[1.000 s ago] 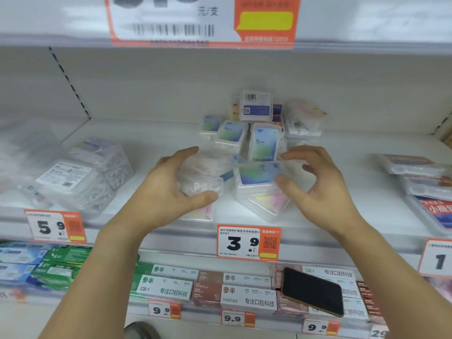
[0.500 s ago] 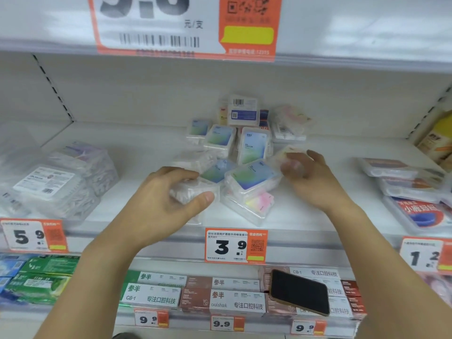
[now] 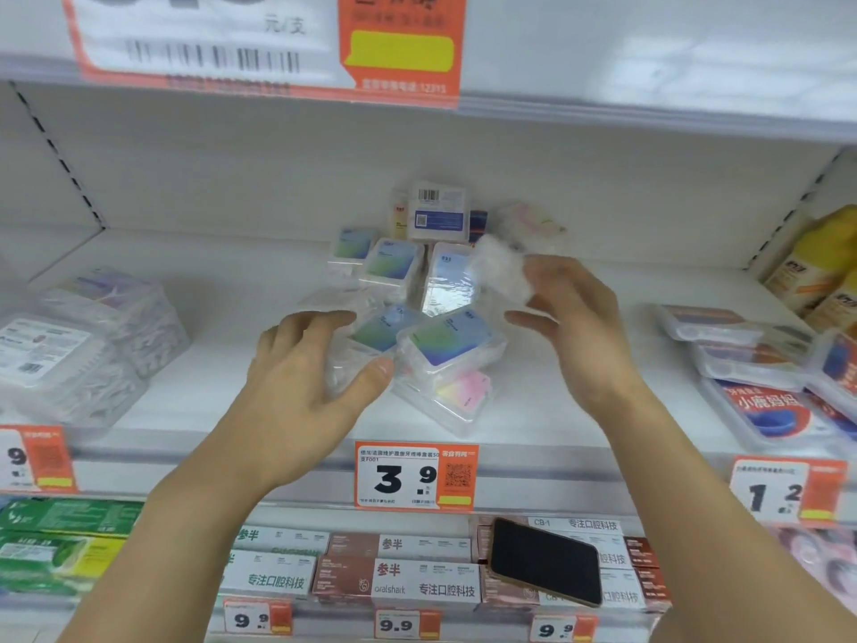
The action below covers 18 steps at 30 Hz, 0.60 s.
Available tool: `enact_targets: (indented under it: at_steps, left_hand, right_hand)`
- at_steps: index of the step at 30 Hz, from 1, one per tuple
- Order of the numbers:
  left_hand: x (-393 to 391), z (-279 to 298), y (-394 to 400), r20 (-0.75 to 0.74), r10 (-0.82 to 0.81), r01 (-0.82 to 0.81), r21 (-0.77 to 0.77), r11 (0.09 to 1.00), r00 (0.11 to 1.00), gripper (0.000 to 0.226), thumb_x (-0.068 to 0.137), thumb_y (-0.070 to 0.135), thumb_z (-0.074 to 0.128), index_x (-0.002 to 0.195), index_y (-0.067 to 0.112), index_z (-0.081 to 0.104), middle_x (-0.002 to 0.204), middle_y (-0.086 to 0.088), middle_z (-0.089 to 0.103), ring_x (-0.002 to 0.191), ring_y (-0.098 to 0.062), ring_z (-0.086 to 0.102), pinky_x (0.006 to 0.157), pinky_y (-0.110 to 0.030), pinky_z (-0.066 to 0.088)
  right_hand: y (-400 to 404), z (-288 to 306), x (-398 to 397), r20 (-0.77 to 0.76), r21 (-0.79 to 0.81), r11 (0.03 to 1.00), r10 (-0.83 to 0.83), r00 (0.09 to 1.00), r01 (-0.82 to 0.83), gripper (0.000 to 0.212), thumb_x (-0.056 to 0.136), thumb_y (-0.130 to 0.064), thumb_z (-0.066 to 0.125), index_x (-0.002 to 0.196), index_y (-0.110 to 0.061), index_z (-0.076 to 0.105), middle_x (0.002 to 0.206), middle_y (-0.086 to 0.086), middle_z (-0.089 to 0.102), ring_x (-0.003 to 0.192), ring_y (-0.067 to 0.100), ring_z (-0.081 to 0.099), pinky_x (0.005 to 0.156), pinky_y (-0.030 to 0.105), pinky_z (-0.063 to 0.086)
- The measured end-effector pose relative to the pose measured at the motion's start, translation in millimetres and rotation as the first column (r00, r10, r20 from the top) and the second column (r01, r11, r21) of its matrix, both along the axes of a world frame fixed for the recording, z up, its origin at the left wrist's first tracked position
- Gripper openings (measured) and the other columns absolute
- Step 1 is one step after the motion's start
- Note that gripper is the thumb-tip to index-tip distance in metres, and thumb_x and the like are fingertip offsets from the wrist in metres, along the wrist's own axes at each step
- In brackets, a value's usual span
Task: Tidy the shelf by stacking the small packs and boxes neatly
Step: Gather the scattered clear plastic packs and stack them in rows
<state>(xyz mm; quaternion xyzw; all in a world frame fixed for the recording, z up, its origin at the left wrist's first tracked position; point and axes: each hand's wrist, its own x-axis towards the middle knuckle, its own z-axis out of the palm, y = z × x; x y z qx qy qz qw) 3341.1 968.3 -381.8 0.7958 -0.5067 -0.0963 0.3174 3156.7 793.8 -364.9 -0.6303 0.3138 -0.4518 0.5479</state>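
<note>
A jumbled heap of small clear plastic boxes with blue-green labels (image 3: 445,341) lies in the middle of the white shelf (image 3: 222,280). My left hand (image 3: 306,364) grips a clear box (image 3: 345,373) at the heap's front left, thumb on its near side. My right hand (image 3: 575,313) holds a blurred clear pack (image 3: 498,271) lifted above the heap's right side. A pink-labelled box (image 3: 463,396) lies under the front blue one. One box (image 3: 436,213) stands upright at the back with its barcode showing.
Larger clear packs (image 3: 69,355) sit at the shelf's left, flat red-labelled packs (image 3: 765,401) at the right, yellow bottles (image 3: 821,266) at the far right. A price tag 3.9 (image 3: 415,475) hangs on the front rail. A black phone (image 3: 545,561) lies on boxes on the shelf below.
My right hand has lifted a clear pack off the heap's right side and raised it. My left hand stays gripping its box at the front left.
</note>
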Motion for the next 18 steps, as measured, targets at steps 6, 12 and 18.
enact_targets:
  at_steps: [6,12,18]
  left_hand:
    - [-7.5,9.2,-17.9,0.061,-0.033,0.044,-0.177,0.983,0.998,0.074,0.077,0.070,0.038,0.143,0.037,0.037,0.145,0.005,0.041,0.133,-0.016,0.036,0.107,-0.042,0.037]
    - [-5.6,-1.2,-26.7,0.244,-0.100,0.123,-0.081,0.989,0.965,0.067,0.079,0.066,0.037,0.143,0.048,0.033,0.135,0.011,0.053,0.130,-0.015,0.040,0.100,-0.039,0.038]
    - [-1.7,-2.7,-26.7,0.235,-0.120,0.139,-0.067,0.988,0.964,0.067,0.078,0.069,0.034,0.143,0.049,0.033,0.137,0.016,0.050,0.134,-0.010,0.032,0.100,-0.037,0.036]
  right_hand:
    - [12.2,-2.3,13.4,-0.349,-0.308,0.944,0.005,0.937,-0.120,0.038,0.084,-0.057,0.060,0.116,-0.037,0.064,0.126,-0.018,0.057,0.120,-0.006,0.051,0.099,0.013,0.038]
    - [-70.4,29.7,58.2,-0.543,-0.393,0.920,-0.218,0.811,-0.016,0.044,0.085,-0.038,0.071,0.126,-0.031,0.056,0.126,0.001,0.051,0.098,0.009,0.057,0.072,0.010,0.042]
    - [-118.4,36.5,121.2,-0.822,-0.322,0.914,-0.140,0.551,-0.247,0.108,0.069,-0.054,0.082,0.151,-0.022,0.021,0.129,0.004,0.050,0.111,0.023,0.057,0.090,0.034,0.051]
